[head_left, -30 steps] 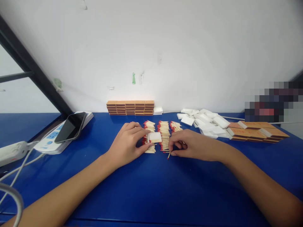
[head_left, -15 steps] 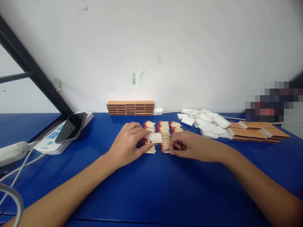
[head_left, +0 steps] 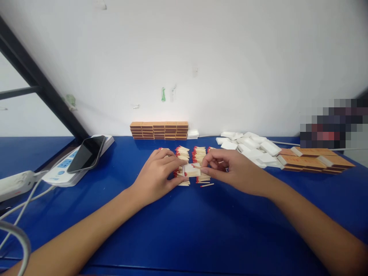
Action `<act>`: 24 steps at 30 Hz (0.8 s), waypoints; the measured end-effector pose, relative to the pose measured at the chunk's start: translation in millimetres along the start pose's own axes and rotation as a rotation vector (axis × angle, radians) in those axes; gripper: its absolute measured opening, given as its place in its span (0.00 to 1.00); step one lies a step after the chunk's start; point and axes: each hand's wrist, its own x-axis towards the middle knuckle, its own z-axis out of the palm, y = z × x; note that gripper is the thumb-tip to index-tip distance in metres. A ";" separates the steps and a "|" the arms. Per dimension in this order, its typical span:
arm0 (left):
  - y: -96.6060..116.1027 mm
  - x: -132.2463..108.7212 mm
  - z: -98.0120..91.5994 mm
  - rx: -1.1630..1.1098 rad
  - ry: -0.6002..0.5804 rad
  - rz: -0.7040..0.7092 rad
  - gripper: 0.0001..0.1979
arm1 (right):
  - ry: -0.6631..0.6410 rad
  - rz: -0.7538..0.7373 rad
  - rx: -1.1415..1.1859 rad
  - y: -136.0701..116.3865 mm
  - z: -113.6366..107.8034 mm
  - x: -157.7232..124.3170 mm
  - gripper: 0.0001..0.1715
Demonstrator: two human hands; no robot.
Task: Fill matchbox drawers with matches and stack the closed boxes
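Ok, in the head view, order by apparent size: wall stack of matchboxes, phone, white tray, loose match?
1-2. stack of matchboxes and phone: about alike, phone nearer the camera, so unranked.
3. white tray.
4. loose match.

- Blue table: flat top, far edge meets the white wall.
- Centre: match rows, red heads, side by side. One loose match lies just at their 6 o'clock.
- 12 o'clock: stacked brown matchboxes against the wall.
- 1 o'clock: heap of white trays.
- 2 o'clock: brown sleeves, just beside the trays.
- 10 o'clock: power strip, with a white adapter block at its 8 o'clock.
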 end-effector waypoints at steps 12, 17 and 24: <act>2.0 -1.3 -1.5 -0.037 -0.020 -0.013 0.18 | 0.109 -0.163 -0.208 20.3 25.8 4.3 0.08; -0.5 -0.6 0.4 -0.012 -0.016 -0.021 0.18 | 0.094 -0.113 -0.237 13.9 7.9 2.5 0.12; -2.7 1.1 0.1 -0.004 -0.013 -0.034 0.17 | -0.263 0.046 -0.292 22.2 -16.9 -1.8 0.07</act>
